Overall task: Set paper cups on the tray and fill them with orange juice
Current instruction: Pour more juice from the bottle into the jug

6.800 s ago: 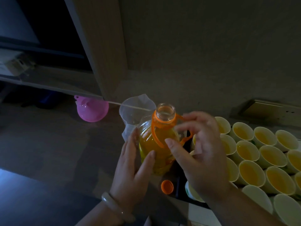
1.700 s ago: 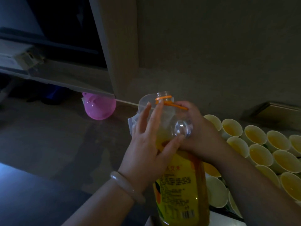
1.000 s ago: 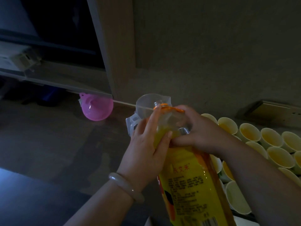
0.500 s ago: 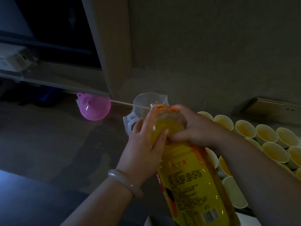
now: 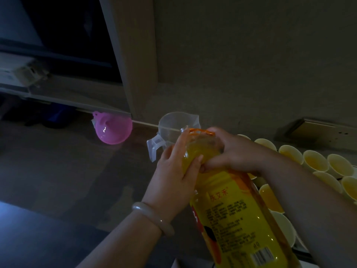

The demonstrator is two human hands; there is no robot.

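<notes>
1. Head view: the juice bottle (image 5: 237, 219) is lifted and tilted, its orange-ringed neck just beside the rim of the clear jug (image 5: 173, 124)
2. Grip of the left hand (image 5: 173, 176): fingers and thumb wrapped on the bottle's shoulder, a pale bangle (image 5: 154, 219) on the wrist
3. Grip of the right hand (image 5: 235, 153): curled over the shoulder from the other side
4. Rows of paper cups (image 5: 314, 161) stand at right, several holding juice
5. A pink funnel (image 5: 114, 128) lies on the dark surface (image 5: 58, 171), left of the jug

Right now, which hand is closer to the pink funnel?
Left. The left hand holds the juice bottle on the side facing the pink funnel; the right hand grips the bottle's far side, by the paper cups.
</notes>
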